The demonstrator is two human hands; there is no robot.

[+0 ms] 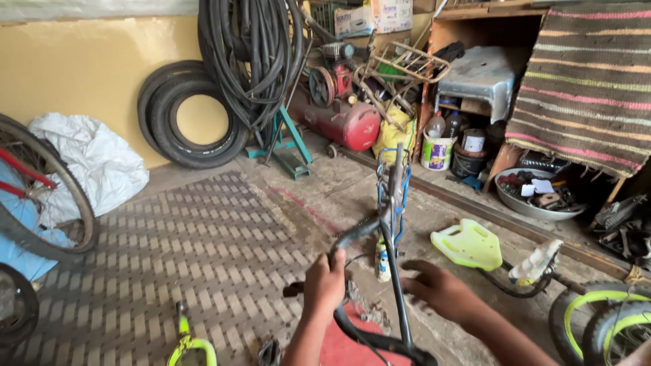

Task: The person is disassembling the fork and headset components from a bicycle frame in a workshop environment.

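My left hand (324, 282) is closed around a black curved handlebar tube (356, 234) near the bottom centre. My right hand (437, 288) rests with its fingers curled by the black upright bicycle fork and stem (393, 224), which rises between my hands. I cannot tell whether it grips the stem. Blue cables run along the top of the stem. A small white bottle (384, 261) stands on the floor just behind the stem. A red seat-like surface (349, 346) lies below my hands.
A lime plastic seat (469, 244), a white pedal (542, 261) and green-rimmed wheels (610, 322) lie right. A red compressor (342, 118), tyres (193, 115), hanging hoses (251, 54), a grey stool (481, 74) and a bowl of parts (536, 193) line the back. A bicycle wheel (41, 193) stands left.
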